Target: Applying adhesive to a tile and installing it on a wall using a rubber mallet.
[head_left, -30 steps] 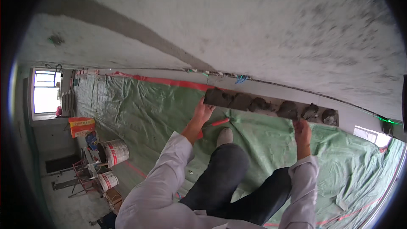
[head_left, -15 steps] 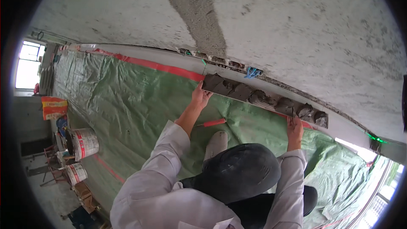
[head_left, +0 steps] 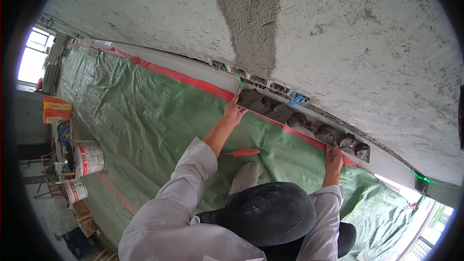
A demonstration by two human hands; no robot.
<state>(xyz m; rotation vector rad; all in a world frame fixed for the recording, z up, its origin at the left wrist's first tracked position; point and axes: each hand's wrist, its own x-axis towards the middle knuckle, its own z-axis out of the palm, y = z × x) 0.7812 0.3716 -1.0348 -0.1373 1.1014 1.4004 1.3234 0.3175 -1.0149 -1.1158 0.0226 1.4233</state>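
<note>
My left hand [head_left: 233,112] grips the left end of a long narrow tile strip [head_left: 279,113] topped with several lumps of dark mortar. My right hand [head_left: 332,162] holds the same strip near its right part, from below. The strip lies along the pale band at the wall base [head_left: 193,65], just below a row of open boxes [head_left: 256,79] with blue wires [head_left: 297,98]. My dark bent knee [head_left: 263,208] is beneath. A red tool [head_left: 244,152] lies on the green sheet [head_left: 159,111], near my foot.
A large bucket [head_left: 89,157], a smaller bucket [head_left: 75,188], an orange bag [head_left: 57,109] and a brown box [head_left: 83,217] stand at left. A window [head_left: 36,55] is at far left, a bright opening [head_left: 425,232] at lower right. The rough wall [head_left: 367,58] has a gray patched stripe [head_left: 251,24].
Since a second ago the strip has moved nearer the wall base, below the boxes and wires. My knees are more bent, one now raised under my arms. The view has turned and shifted.
</note>
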